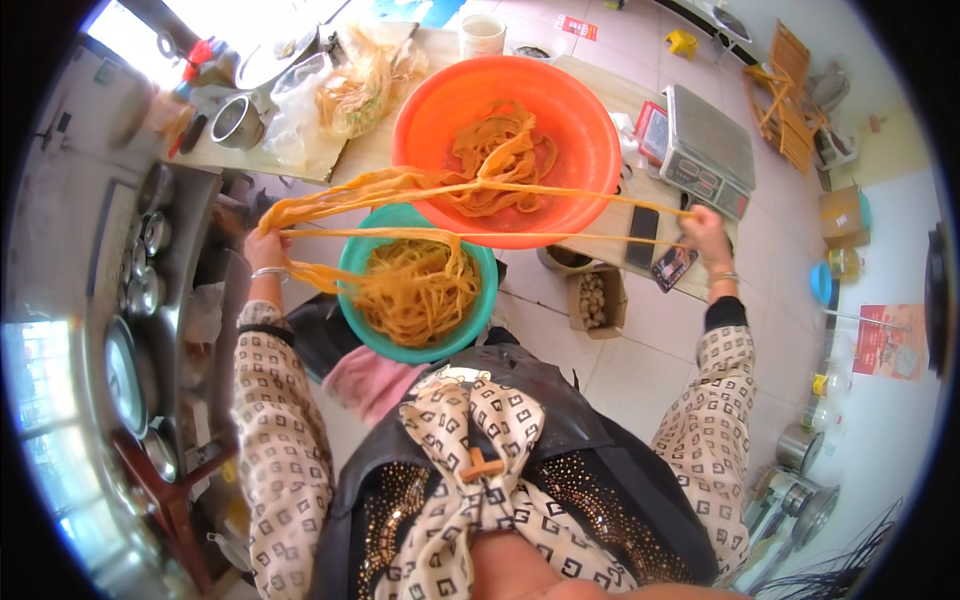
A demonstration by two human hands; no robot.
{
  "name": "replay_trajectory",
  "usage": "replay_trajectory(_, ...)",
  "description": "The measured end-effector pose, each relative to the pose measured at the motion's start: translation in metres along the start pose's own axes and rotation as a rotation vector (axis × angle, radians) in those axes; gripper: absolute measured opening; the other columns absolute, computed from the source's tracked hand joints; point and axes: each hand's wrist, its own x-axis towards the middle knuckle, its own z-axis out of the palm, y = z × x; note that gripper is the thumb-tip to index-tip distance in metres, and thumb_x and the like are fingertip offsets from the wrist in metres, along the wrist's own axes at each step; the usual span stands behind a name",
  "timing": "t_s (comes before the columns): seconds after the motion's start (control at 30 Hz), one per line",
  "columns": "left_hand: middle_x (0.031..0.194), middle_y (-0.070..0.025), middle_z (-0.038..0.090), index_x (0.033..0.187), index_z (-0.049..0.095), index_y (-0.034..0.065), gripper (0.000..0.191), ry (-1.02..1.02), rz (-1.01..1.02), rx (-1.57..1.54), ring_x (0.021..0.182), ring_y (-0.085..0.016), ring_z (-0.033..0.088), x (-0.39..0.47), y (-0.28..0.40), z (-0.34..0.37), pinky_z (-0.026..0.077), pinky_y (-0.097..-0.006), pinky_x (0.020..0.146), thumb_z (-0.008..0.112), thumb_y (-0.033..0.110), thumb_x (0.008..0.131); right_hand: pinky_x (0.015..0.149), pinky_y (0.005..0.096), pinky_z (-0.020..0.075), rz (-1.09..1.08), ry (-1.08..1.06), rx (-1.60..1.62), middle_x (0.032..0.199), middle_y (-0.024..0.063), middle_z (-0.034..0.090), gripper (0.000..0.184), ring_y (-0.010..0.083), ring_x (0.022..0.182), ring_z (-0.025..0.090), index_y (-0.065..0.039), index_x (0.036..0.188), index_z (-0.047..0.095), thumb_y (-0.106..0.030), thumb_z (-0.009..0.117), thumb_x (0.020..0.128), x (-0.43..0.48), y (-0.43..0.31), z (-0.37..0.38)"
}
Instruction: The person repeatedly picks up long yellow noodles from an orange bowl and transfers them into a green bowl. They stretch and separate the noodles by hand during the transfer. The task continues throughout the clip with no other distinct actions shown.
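Note:
My left hand grips a thick bundle of long orange-brown noodle-like strips; part of it hangs down into a green basin. Off to the right, my right hand is closed on the thin ends of strips stretched between both hands. These strips pass over an orange basin on the table, where a pile of broad strips lies. The green basin, lower and nearer my body, holds a heap of narrower strips. One taut strand crosses above the near rim of the orange basin.
A digital scale and a dark phone stand right on the table; another phone is under my right hand. Plastic bags and a metal pot sit left. A box of garlic-like bulbs is on the floor.

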Motion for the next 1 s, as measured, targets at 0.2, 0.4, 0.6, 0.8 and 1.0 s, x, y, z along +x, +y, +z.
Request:
replay_trajectory(0.2,0.064,-0.0046,0.057,0.086,0.057,0.0017,0.015,-0.205,-0.440,-0.459,0.054,-0.013,0.056,0.003,0.026,-0.010,0.050,-0.0287,0.053,0.053,0.016,0.090,0.036,0.0223,0.0227,0.124,-0.006,0.418,0.055,-0.0060,0.037,0.028,0.0028,0.043,0.032,-0.012,0.067,0.045,-0.020,0.052,0.092,-0.009,-0.011,-0.042)
replay_trajectory(0.4,0.058,0.0001,0.044,0.086,0.052,0.0070,0.012,-0.988,-0.489,-0.956,0.047,-0.010,0.040,-0.075,0.089,0.012,0.045,-0.0328,0.060,0.054,0.018,0.090,0.039,0.0192,0.0285,0.054,-0.684,1.056,0.072,0.0020,0.056,0.026,0.0049,0.042,0.035,-0.006,0.107,0.056,-0.029,0.048,0.096,-0.079,-0.138,0.121)
replay_trajectory(0.6,0.096,-0.0106,0.059,0.111,0.050,-0.0007,0.028,-0.924,-0.252,-0.912,0.091,-0.025,0.059,-0.171,0.146,0.034,0.048,-0.0387,0.082,0.050,0.020,0.093,0.069,0.0209,0.0471,-0.230,-0.926,0.760,0.095,0.0051,0.064,0.029,0.0073,0.079,0.058,0.001,0.119,0.056,-0.006,0.052,0.091,-0.094,-0.197,0.271)
replay_trajectory(0.8,0.106,-0.0121,0.061,0.115,0.052,-0.0007,0.028,-0.931,-0.363,-1.028,0.094,-0.023,0.061,-0.179,0.139,0.038,0.051,-0.0344,0.081,0.047,0.019,0.095,0.079,0.0226,0.0487,-0.207,-0.808,0.809,0.099,0.0027,0.063,0.023,0.0069,0.088,0.059,0.003,0.111,0.059,-0.002,0.057,0.088,-0.099,-0.200,0.327)
replay_trajectory(1.0,0.099,-0.0089,0.063,0.112,0.055,0.0007,0.026,-0.834,-0.328,-0.809,0.086,-0.018,0.063,-0.174,0.125,0.035,0.053,-0.0313,0.071,0.052,0.019,0.094,0.067,0.0204,0.0475,-0.107,-0.794,0.786,0.091,0.0012,0.065,0.016,0.0057,0.075,0.059,0.001,0.102,0.063,-0.003,0.060,0.087,-0.097,-0.191,0.337)
